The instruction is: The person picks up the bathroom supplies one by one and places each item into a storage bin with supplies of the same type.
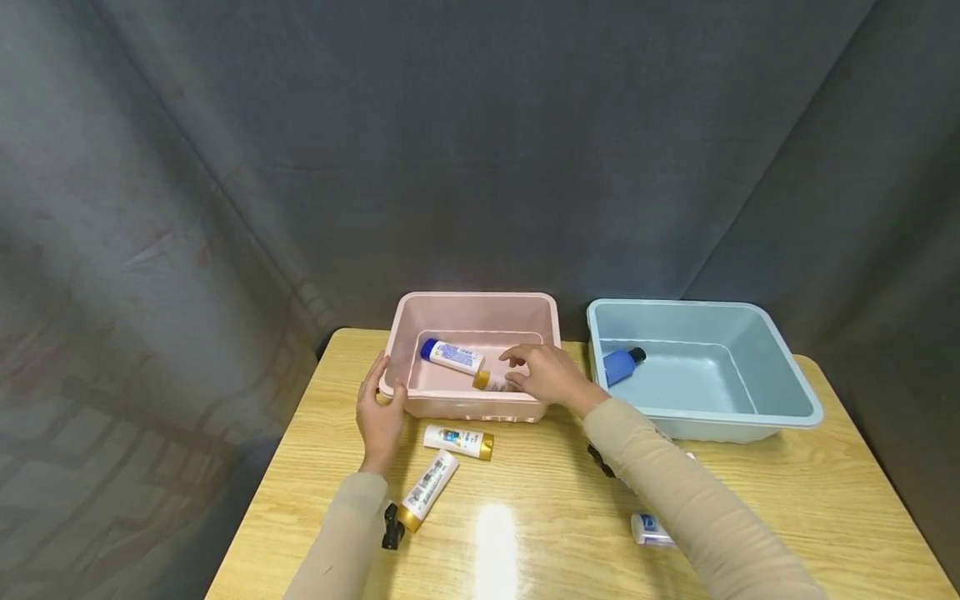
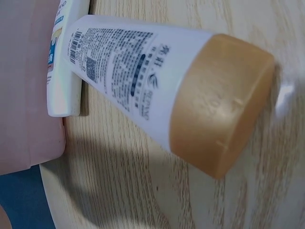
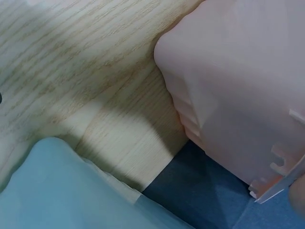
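Observation:
In the head view my right hand (image 1: pixel 551 377) reaches over the front rim of the pink bin (image 1: pixel 480 407). Its fingers are bent with a gap to the thumb, and nothing sits between them. Just below lies a gold-capped tube (image 1: pixel 482 380), partly hidden by the hand and rim. A white tube with a blue cap (image 1: pixel 456 357) lies beside it in the bin. My left hand (image 1: pixel 381 421) touches the bin's front left corner, fingers along the side and thumb at the front.
Two white gold-capped tubes (image 1: pixel 453 440) (image 2: pixel 128 71) lie on the table before the pink bin. To the right, a light blue bin (image 1: pixel 705 414) contains a blue bottle (image 1: pixel 619 367) with a black cap. Another white and blue container (image 1: pixel 651 530) lies partly under my right forearm.

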